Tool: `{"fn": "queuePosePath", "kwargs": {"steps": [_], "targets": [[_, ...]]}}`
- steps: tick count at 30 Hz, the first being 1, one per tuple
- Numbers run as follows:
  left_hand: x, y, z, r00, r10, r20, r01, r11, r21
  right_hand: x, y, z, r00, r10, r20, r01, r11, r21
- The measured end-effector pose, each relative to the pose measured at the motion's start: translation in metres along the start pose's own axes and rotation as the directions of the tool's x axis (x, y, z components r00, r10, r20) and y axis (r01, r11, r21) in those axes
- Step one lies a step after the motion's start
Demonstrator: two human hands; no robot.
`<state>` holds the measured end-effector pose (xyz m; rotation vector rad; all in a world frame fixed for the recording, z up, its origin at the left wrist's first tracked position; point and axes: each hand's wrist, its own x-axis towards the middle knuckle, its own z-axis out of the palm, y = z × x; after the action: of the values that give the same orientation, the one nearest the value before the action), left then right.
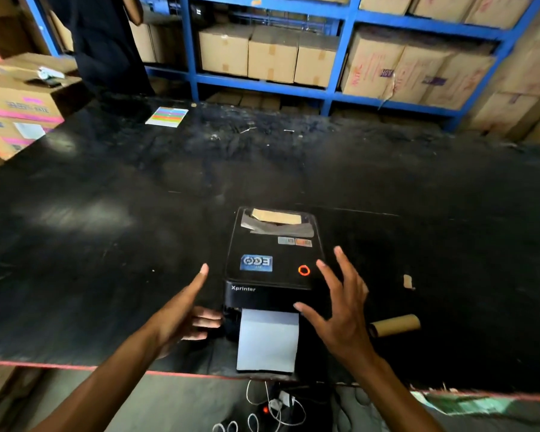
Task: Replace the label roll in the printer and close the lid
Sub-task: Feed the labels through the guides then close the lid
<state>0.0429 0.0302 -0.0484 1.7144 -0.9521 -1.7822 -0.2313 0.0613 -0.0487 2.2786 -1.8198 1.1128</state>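
Both hands bare, fingers spread, grasping nothing: left hand (181, 319) left of black boxy plastic label printer (272, 269), right hand (340, 310) at its right front corner. Lid seems shut, though latch unseen; press front corners evenly, sparing white label strip (267, 341) hanging from slot.

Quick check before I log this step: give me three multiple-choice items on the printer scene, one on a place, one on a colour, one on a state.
1. Where is the empty cardboard core?
A. on the table, right of the printer
B. on the lid
C. on the blue shelf

2. What colour is the printer's lit ring?
A. green
B. orange-red
C. blue

3. What state is the lid in?
A. raised
B. removed
C. shut, label strip hanging out the front

Answers: 1 A, the core lies beyond the right hand. 2 B, the ring glows orange-red. 3 C, the lid sits flat; the left hand and the right hand are both open and hold nothing.
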Motion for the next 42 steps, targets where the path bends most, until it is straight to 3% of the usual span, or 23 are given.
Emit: {"fn": "queuePosePath", "kwargs": {"steps": [4, 6, 8, 10, 14, 17, 24, 42], "targets": [[-0.003, 0.001, 0.003, 0.999, 0.053, -0.012, -0.052, 0.996, 0.079, -0.016, 0.003, 0.008, 0.997, 0.048, 0.06, -0.049, 0.999, 0.024], [-0.004, 0.002, 0.004, 0.998, 0.062, -0.02, -0.06, 0.995, 0.08, -0.016, -0.002, 0.006, 0.979, 0.196, 0.064, -0.205, 0.961, 0.188], [-0.006, 0.003, 0.004, 0.998, 0.065, -0.008, -0.064, 0.996, 0.069, -0.009, -0.006, 0.004, 0.926, 0.373, 0.059, -0.365, 0.844, 0.393], [-0.007, 0.003, 0.003, 0.997, 0.074, -0.008, -0.074, 0.996, 0.058, -0.004, -0.005, 0.004, 0.872, 0.481, 0.092, -0.462, 0.745, 0.48], [-0.005, -0.001, 0.002, 0.996, 0.088, -0.01, -0.087, 0.995, 0.047, -0.005, -0.001, 0.01, 0.767, 0.545, 0.338, -0.632, 0.553, 0.543], [-0.001, -0.005, 0.002, 0.995, 0.095, -0.012, -0.095, 0.995, 0.045, -0.008, -0.007, 0.01, 0.719, 0.562, 0.409, -0.683, 0.461, 0.567], [0.004, -0.008, 0.001, 0.991, 0.13, 0.02, -0.131, 0.989, 0.063, -0.014, -0.009, 0.014, 0.744, 0.597, 0.299, -0.634, 0.49, 0.598], [0.006, -0.009, 0.0, 0.981, 0.191, 0.017, -0.192, 0.98, 0.061, -0.02, -0.005, 0.024, 0.767, 0.63, 0.122, -0.602, 0.642, 0.474]]}}
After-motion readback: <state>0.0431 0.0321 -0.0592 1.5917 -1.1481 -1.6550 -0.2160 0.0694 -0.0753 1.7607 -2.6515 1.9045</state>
